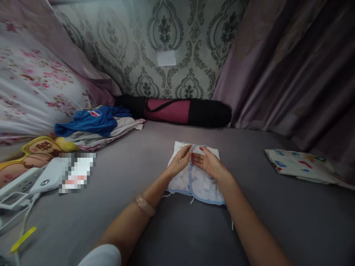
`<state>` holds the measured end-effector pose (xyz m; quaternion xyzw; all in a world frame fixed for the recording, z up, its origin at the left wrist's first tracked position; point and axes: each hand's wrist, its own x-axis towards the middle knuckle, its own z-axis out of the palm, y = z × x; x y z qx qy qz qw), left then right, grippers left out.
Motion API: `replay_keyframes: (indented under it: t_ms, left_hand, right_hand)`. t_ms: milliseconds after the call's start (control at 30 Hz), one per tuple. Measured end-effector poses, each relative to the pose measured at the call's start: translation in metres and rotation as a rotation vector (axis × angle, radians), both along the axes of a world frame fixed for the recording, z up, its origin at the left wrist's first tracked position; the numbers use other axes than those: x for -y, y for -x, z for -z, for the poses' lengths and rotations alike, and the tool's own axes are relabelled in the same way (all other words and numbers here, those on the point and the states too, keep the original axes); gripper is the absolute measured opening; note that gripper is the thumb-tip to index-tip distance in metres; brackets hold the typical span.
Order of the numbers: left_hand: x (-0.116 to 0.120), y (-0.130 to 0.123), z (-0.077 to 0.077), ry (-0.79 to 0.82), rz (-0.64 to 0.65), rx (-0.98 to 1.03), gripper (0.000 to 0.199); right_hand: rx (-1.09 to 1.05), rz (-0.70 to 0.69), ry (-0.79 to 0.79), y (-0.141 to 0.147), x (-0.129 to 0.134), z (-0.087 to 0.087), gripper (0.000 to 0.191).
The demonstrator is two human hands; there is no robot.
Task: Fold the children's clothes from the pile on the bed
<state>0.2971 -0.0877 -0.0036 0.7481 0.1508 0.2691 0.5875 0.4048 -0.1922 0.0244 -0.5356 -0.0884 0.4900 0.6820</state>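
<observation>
A small white baby shirt [205, 188] with a faint grey print, blue trim and thin ties lies on the grey bed sheet in front of me. My left hand [179, 162] rests over its upper left part, with the fingertips closed on the cloth near the top edge. Opposite it, my right hand [210, 163] has its thumb up and its fingers curled inward, pinching the shirt's top edge. Both hands nearly meet at the middle of the neckline. The exact grip of the fingertips is partly hidden.
Left on the grey sheet [116, 192] are a blue garment [95, 120] on other clothes, a yellow cartoon cushion [41, 146], a white power bank [51, 175] and a power strip [22, 181]. A long black and maroon bag [169, 111] lies by the wall. Right is a folded printed cloth [302, 166].
</observation>
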Motion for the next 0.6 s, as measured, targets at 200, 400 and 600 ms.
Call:
replay_keyframes:
  t_ms: [200, 400, 600]
  left_hand:
    - [-0.007, 0.002, -0.006, -0.046, 0.044, -0.036, 0.041]
    - [-0.061, 0.018, 0.002, -0.038, -0.290, -0.022, 0.023]
    - [-0.073, 0.023, 0.021, -0.197, -0.254, -0.125, 0.023]
  right_hand:
    - [0.054, -0.018, 0.009, -0.001, 0.000, 0.005, 0.021]
    - [0.282, 0.008, 0.017, -0.006, 0.002, 0.017, 0.054]
    - [0.583, 0.115, 0.046, -0.032, -0.002, 0.043, 0.037]
